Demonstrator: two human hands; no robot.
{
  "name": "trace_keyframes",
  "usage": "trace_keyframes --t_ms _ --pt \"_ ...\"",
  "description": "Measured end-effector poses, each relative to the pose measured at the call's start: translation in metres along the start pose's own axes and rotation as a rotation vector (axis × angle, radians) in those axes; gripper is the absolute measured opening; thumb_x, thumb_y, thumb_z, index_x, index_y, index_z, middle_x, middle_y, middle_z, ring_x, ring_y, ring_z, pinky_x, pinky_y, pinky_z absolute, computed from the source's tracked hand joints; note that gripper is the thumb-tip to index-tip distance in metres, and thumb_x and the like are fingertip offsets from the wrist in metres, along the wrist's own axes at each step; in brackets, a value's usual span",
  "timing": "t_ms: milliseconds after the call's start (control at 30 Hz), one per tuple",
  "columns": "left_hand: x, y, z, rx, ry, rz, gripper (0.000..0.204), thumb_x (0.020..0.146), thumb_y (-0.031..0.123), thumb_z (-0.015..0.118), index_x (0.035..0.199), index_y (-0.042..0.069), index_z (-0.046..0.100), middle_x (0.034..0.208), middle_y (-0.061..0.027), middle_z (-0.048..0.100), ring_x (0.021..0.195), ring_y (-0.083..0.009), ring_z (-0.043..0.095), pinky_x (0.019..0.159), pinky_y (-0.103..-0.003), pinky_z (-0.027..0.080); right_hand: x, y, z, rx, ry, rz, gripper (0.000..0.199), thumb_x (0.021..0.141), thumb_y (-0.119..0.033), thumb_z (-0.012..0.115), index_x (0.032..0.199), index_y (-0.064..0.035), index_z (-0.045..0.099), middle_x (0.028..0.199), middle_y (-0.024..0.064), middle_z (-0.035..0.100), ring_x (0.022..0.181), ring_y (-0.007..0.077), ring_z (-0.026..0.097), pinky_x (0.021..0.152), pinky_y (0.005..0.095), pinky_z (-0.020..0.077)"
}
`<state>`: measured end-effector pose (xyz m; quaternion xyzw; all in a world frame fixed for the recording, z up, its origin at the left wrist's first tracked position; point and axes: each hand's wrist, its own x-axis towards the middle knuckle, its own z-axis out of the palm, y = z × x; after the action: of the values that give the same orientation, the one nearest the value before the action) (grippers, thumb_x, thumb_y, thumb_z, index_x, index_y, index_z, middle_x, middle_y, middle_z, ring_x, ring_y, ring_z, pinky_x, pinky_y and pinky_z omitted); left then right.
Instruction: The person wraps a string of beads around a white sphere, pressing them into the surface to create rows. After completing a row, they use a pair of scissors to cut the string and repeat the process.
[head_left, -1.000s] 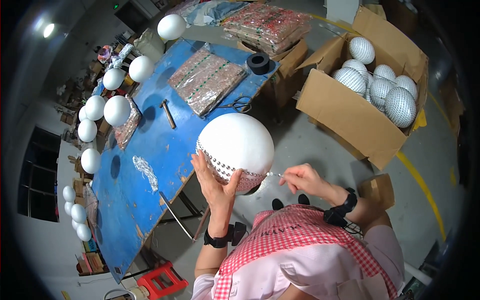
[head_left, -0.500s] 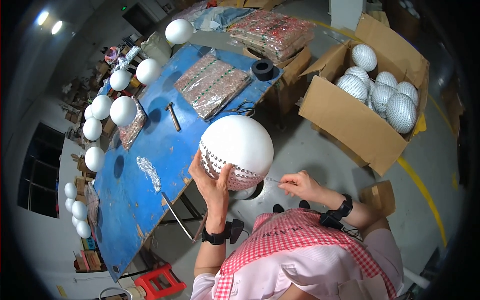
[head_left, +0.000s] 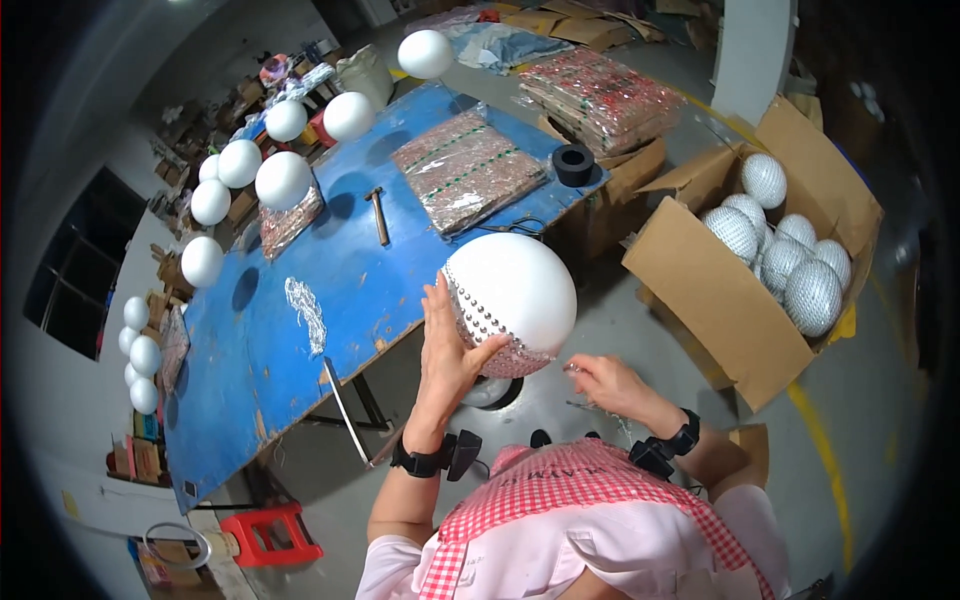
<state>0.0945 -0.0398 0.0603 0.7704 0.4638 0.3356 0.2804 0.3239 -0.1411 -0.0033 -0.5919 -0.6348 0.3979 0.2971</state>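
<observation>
The left hand [head_left: 447,362] grasps the white ball [head_left: 517,292]; the right hand [head_left: 612,386] apparently pinches a strand [head_left: 624,430].

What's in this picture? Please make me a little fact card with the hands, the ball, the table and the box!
Left hand: touching the ball's left side
Ball: big, white on top, rows of silvery beads lower down
Right hand: beside the ball, not touching it; its grip is unclear
Table: blue, with a hammer and black roll
Box: brown cardboard, open, holding silvery balls
</observation>
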Motion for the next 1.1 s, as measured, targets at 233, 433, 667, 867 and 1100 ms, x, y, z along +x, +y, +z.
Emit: trace_keyframes --t_ms 233,433,667,867,1100 --pt "0.008 -0.016 0.002 -0.082 0.090 -0.054 0.101 0.074 0.039 0.079 0.149 0.004 0.021 0.150 -0.0312 0.023 0.142 -0.0429 0.018 0.113 -0.046 0.025 -0.016 -0.030 -0.010 0.344 0.158 -0.204 0.020 0.091 -0.008 0.056 0.106 0.0009 0.064 0.072 0.0095 0.066 0.054 0.0127 0.057 0.049 0.0274 0.0443" --pt "0.015 -0.024 0.002 -0.264 0.130 -0.136 0.090 0.077 0.038 0.076 0.145 0.000 0.029 0.142 -0.0268 0.039 0.134 -0.0362 0.038 0.109 -0.041 0.033 -0.012 -0.047 -0.008 0.233 0.238 -0.401 0.026 0.083 0.001 0.063 0.109 0.0005 0.067 0.074 0.0099 0.068 0.062 0.0133 0.066 0.055 0.0236 0.0494" --pt "0.016 -0.011 -0.009 -0.166 0.155 -0.133 0.087 0.078 0.037 0.075 0.144 0.000 0.031 0.141 -0.0247 0.041 0.132 -0.0371 0.039 0.107 -0.042 0.034 0.005 -0.044 -0.010 0.077 0.155 -0.069 0.023 0.088 -0.006 0.059 0.110 0.0017 0.062 0.071 0.0107 0.066 0.056 0.0131 0.061 0.052 0.0268 0.0480" --pt "0.011 -0.018 0.002 0.103 0.209 0.015 0.088 0.077 0.037 0.076 0.144 0.000 0.031 0.142 -0.0272 0.037 0.135 -0.0449 0.032 0.109 -0.049 0.028 0.018 -0.055 -0.014 0.522 0.114 0.064 0.021 0.093 -0.009 0.053 0.109 0.0010 0.063 0.082 0.0080 0.069 0.062 0.0084 0.059 0.053 0.0216 0.0456" --pt "0.014 -0.022 0.005 0.061 0.188 0.005 0.090 0.076 0.039 0.076 0.143 -0.001 0.032 0.142 -0.0279 0.037 0.136 -0.0451 0.030 0.110 -0.050 0.027 0.013 -0.055 -0.032 0.772 0.060 -0.105 0.017 0.089 -0.005 0.061 0.103 0.0017 0.067 0.083 0.0062 0.069 0.065 0.0051 0.057 0.056 0.0181 0.0434"
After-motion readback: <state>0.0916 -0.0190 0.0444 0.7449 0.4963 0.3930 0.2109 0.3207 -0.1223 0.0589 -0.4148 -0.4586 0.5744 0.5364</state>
